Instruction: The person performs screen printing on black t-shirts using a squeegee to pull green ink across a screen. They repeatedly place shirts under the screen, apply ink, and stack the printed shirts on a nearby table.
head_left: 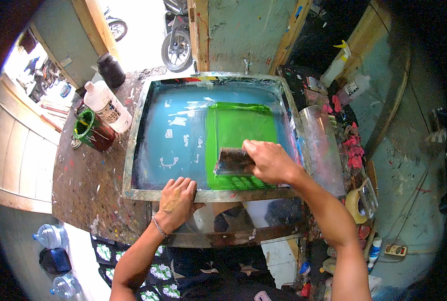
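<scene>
A slim greyish bracelet [159, 227], beaded or braided, is worn around the left wrist [165, 221]. The back of the left grip [177, 201] is marked by a mottled yellowish smear [169, 205]. The right grip [269, 160], left forearm [139, 257] and right forearm [326, 213] are seen bare. Dark star-patterned cloth [224, 283] is shown low down; whether it is worn cannot be told.

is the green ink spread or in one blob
Spread: the green ink covers a broad rectangle within the right part of the framed screen, with the squeegee in the right hand over it.
</scene>
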Action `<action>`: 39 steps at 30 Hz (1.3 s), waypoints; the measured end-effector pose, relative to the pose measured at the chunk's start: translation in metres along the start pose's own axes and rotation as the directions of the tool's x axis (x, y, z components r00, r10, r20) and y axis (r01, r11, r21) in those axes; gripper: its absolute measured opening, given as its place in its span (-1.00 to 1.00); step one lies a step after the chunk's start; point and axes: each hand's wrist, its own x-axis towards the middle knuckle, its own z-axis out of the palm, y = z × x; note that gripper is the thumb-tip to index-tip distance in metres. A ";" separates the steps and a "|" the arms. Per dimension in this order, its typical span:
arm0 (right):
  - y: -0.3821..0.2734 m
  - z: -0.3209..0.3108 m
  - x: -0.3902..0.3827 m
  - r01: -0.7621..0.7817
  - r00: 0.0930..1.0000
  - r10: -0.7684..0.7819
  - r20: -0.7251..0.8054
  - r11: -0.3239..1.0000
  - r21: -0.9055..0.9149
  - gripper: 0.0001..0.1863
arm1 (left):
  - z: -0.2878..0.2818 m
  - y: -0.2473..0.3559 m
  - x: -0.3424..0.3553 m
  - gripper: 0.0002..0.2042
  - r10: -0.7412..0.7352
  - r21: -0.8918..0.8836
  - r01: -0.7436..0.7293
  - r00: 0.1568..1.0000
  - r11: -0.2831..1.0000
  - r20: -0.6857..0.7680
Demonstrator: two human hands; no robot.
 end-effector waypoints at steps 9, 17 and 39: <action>-0.001 0.035 -0.010 -0.005 0.955 -0.097 -0.279 0.939 -0.344 -0.83 | -0.007 -0.001 0.000 -0.54 0.037 -0.017 -0.038 0.999 0.999 -0.028; 0.079 0.004 0.108 -0.103 0.980 0.044 -0.192 0.945 -0.310 -0.75 | 0.004 -0.007 0.000 -0.52 0.058 -0.013 -0.059 0.997 0.998 -0.050; -0.008 0.040 -0.006 -0.044 0.978 -0.019 -0.208 0.955 -0.294 -0.85 | 0.024 -0.015 -0.001 -0.48 0.024 -0.163 -0.046 0.991 0.986 -0.134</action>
